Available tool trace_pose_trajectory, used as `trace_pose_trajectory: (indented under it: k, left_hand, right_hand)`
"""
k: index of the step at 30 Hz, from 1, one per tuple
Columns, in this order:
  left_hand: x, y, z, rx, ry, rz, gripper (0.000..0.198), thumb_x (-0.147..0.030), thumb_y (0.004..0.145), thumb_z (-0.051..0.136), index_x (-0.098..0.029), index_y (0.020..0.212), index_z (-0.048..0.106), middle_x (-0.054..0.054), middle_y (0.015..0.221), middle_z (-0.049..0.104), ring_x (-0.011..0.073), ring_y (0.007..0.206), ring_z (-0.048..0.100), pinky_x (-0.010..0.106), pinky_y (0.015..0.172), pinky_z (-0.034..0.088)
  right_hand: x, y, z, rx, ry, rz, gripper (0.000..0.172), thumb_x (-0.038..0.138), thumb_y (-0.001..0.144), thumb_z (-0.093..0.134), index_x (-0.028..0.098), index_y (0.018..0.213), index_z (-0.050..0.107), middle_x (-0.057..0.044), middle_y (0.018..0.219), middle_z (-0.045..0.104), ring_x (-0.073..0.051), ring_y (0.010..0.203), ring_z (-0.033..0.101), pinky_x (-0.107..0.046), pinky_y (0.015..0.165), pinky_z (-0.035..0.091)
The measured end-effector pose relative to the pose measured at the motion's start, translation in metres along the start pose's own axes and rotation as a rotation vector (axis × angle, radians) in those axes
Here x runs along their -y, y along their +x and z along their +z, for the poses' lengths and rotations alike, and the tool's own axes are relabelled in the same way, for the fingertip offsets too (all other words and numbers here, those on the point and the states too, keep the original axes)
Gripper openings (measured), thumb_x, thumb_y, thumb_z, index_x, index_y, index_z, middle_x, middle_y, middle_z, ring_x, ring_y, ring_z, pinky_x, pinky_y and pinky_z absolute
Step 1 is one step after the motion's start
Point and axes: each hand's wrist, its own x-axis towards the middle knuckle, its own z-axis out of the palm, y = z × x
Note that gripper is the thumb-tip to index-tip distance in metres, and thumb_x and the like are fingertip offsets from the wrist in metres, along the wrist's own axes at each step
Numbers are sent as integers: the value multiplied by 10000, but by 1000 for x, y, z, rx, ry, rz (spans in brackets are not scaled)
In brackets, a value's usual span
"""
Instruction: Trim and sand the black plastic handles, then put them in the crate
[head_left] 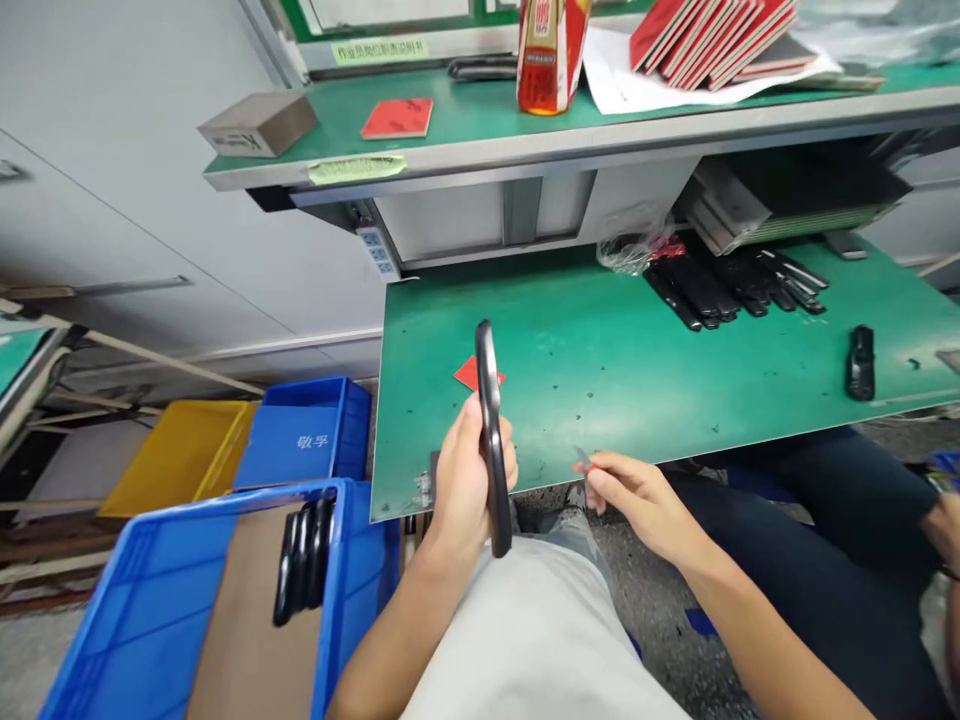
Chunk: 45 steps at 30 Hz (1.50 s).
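My left hand (469, 470) is wrapped round a long, glossy black curved part (489, 400), which it holds upright above the front of the green bench. In my right hand (630, 490) the fingers pinch a small knife (583, 460) with a thin pointed blade and a bit of red at its grip. The blade is apart from the black part. Behind my left hand, a red square (468, 373) lies on the bench, partly hidden by the black part. A small metal piece (424, 487) sits near the bench's left front corner.
More black parts (705, 285) are piled at the back right, with one apart (861, 362). A blue crate (337, 560) at lower left holds cardboard and several black parts. The shelf (480, 150) carries a drink carton (551, 55) and red pads. A co-worker's leg (810, 540) is at right.
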Motion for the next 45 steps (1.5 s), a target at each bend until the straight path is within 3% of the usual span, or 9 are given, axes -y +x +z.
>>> trace_pose_trajectory:
  k: [2, 5, 9, 13, 16, 23, 31, 40, 45]
  left_hand:
    - [-5, -4, 3, 14, 13, 21, 512, -578, 853, 810, -188, 1156, 677, -85, 650, 461, 17, 377, 306, 133, 334, 227]
    - [-11, -9, 4, 50, 13, 57, 510, -564, 890, 779, -187, 1222, 689, -84, 657, 440, 14, 379, 287, 129, 331, 239]
    - [-16, -15, 4, 81, -23, 58, 458, -528, 956, 716, -186, 1259, 706, -86, 650, 372, 21, 400, 244, 116, 336, 250]
    - [-20, -19, 8, 59, -19, 68, 456, -552, 978, 675, -201, 1268, 707, -75, 677, 404, 25, 421, 256, 112, 341, 267]
    - [-23, -23, 12, 48, -24, 68, 452, -570, 968, 682, -196, 1221, 703, -83, 660, 409, 25, 417, 259, 112, 342, 267]
    - [-20, -26, 16, 56, 37, 95, 477, -488, 1054, 570, -159, 712, 529, -62, 586, 388, 27, 415, 281, 123, 360, 265]
    - [-23, -22, 21, 39, 36, 108, 478, -479, 1016, 645, -172, 689, 480, -76, 579, 336, 30, 424, 258, 123, 355, 271]
    - [-27, -19, 27, -34, 11, 101, 303, -454, 1069, 559, -176, 976, 638, -92, 638, 305, 27, 411, 236, 119, 347, 250]
    - [-29, -19, 30, -152, 8, 131, 408, -452, 1086, 517, -181, 781, 531, -89, 619, 249, 27, 405, 240, 121, 356, 258]
  right_hand:
    - [21, -17, 17, 108, 114, -35, 531, 632, 1004, 547, 227, 1334, 644, -38, 854, 700, -142, 608, 612, -311, 592, 541]
    - [53, -30, 29, 208, 172, -134, 350, 470, 1074, 495, 273, 1347, 592, -59, 1010, 715, -139, 712, 648, -304, 659, 554]
    - [83, -28, 37, 195, -219, -465, 311, 265, 1103, 359, 292, 1291, 605, -62, 1013, 708, -170, 865, 648, -325, 777, 515]
    - [90, -12, 53, -11, -631, -922, 481, 626, 1032, 475, 190, 1077, 673, -31, 747, 597, -183, 650, 499, -346, 612, 370]
    - [91, 0, 61, -156, -768, -1078, 705, 863, 893, 495, 177, 808, 633, 11, 658, 485, -147, 578, 392, -337, 554, 277]
    - [109, 15, 54, -216, -952, -1086, 791, 935, 861, 414, 180, 734, 612, -1, 651, 493, -155, 591, 430, -336, 564, 310]
    - [113, 15, 50, -292, -1070, -1087, 796, 943, 879, 327, 210, 650, 537, 15, 618, 433, -141, 570, 327, -313, 533, 262]
    - [104, 6, 53, -356, -1077, -1196, 647, 703, 1032, 402, 226, 597, 444, 30, 561, 370, -143, 564, 270, -312, 534, 232]
    - [92, 6, 65, -493, -1055, -1261, 579, 559, 997, 617, 232, 569, 405, 41, 525, 354, -142, 554, 254, -339, 536, 179]
